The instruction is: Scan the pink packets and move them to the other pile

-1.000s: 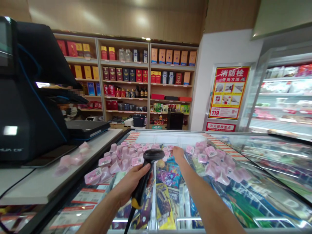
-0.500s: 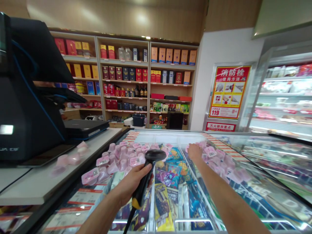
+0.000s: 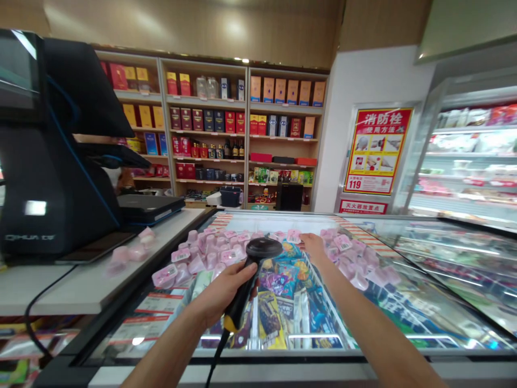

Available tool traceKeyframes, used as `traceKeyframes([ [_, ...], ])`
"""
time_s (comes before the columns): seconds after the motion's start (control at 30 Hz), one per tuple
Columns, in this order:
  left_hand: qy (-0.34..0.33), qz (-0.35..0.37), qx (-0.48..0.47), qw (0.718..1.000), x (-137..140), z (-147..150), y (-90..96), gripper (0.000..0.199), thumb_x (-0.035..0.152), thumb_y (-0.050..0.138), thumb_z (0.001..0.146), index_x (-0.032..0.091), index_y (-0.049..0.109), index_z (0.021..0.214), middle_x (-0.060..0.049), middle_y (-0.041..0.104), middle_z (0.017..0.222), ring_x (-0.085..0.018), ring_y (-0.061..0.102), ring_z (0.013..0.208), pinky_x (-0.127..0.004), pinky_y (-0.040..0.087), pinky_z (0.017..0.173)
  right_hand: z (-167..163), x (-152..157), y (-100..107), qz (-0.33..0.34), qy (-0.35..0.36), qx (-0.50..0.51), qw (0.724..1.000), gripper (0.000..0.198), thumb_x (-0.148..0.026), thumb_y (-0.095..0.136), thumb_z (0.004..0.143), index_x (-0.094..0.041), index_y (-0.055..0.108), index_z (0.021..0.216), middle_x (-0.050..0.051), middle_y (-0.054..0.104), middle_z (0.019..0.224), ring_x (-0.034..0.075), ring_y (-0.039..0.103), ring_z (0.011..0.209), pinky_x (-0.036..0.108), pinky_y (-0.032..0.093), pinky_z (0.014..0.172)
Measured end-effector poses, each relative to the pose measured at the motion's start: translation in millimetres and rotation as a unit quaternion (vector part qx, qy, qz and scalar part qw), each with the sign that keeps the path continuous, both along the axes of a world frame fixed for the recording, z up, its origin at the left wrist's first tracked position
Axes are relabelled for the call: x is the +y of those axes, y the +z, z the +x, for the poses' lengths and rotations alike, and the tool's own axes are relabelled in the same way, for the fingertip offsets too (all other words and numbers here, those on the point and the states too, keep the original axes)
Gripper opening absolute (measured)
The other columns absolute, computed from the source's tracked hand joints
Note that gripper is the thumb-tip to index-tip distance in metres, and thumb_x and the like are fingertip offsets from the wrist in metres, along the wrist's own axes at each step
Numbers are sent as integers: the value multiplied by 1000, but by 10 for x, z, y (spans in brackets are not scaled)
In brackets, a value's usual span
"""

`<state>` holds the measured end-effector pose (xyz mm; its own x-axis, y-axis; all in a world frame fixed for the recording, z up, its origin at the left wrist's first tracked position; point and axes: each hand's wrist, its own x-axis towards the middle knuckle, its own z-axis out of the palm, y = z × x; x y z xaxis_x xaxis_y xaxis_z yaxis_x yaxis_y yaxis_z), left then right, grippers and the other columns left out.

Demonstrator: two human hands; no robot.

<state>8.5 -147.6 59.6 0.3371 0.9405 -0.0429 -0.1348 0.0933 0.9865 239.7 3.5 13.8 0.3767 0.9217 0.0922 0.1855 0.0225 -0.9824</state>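
Observation:
My left hand (image 3: 232,288) is wrapped round the handle of a black and yellow barcode scanner (image 3: 242,293), its head pointing away over the freezer. Ahead of the scanner, my right hand (image 3: 314,249) pinches a small pink plastic cup (image 3: 294,236) with a white barcode label. Many similar pink cups lie on the glass in two groups: a left pile (image 3: 210,248) beside the scanner and a right pile (image 3: 355,258) beyond my right wrist. Both forearms reach over the glass freezer top (image 3: 258,222). Packaged ice creams (image 3: 278,283) show through the glass below.
A black checkout terminal (image 3: 60,161) stands on the white counter (image 3: 81,291) at left, with a few more pink cups (image 3: 129,252) near the counter's edge. Shelves of boxed bottles (image 3: 205,121) line the back wall. A red fire-hydrant sign (image 3: 378,151) hangs at right, near a lit fridge (image 3: 464,145).
My right hand has moved left from the right pile towards the scanner, with a pink cup at its fingertips. The scanner has shifted slightly right and up in view.

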Motion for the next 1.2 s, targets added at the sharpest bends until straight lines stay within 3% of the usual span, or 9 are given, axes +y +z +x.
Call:
traceKeyframes([
  [0.53, 39, -27, 9, 999, -282, -273, 25, 24, 37, 55, 66, 14, 54, 71, 0, 57, 63, -8, 52, 52, -21, 40, 53, -613, -247, -100, 15, 67, 58, 996, 10, -26, 45, 64, -18, 50, 64, 0, 59, 53, 14, 59, 55, 21, 44, 50],
  [0.8, 57, -17, -2, 998, -261, -380, -31, 24, 37, 55, 66, 14, 55, 73, 0, 57, 62, -8, 52, 55, -20, 40, 54, -968, -472, -224, -58, 148, 129, 979, 8, -24, 49, 62, -18, 45, 59, -5, 49, 41, 12, 55, 48, 22, 41, 50],
  [0.97, 54, -18, 8, 998, -228, -356, -57, 24, 38, 55, 67, 14, 55, 71, -1, 58, 63, -8, 52, 53, -19, 40, 52, -1259, -465, -296, -73, 185, 142, 970, 15, -32, 48, 64, -17, 49, 63, -1, 56, 52, 13, 57, 56, 24, 42, 55],
  [1.03, 55, -22, 11, 998, -209, -339, -62, 24, 38, 55, 67, 14, 55, 70, -1, 58, 63, -8, 52, 54, -20, 40, 53, -1225, -395, -307, -58, 208, 91, 972, 19, -35, 46, 65, -17, 52, 66, 1, 58, 59, 14, 58, 61, 25, 42, 57],
  [1.1, 59, -30, 10, 998, -189, -323, -62, 23, 37, 55, 66, 14, 55, 70, -1, 58, 63, -8, 52, 54, -20, 40, 53, -1038, -291, -292, -15, 196, -33, 980, 18, -33, 46, 66, -17, 54, 67, 2, 60, 66, 16, 58, 67, 27, 42, 61],
  [1.2, 63, -42, 12, 997, -164, -303, -54, 22, 36, 56, 66, 14, 54, 70, -1, 58, 62, -8, 52, 53, -20, 40, 53, -520, -110, -219, 72, 65, -249, 964, 17, -26, 47, 65, -17, 56, 76, 6, 60, 81, 20, 54, 84, 32, 37, 75],
])
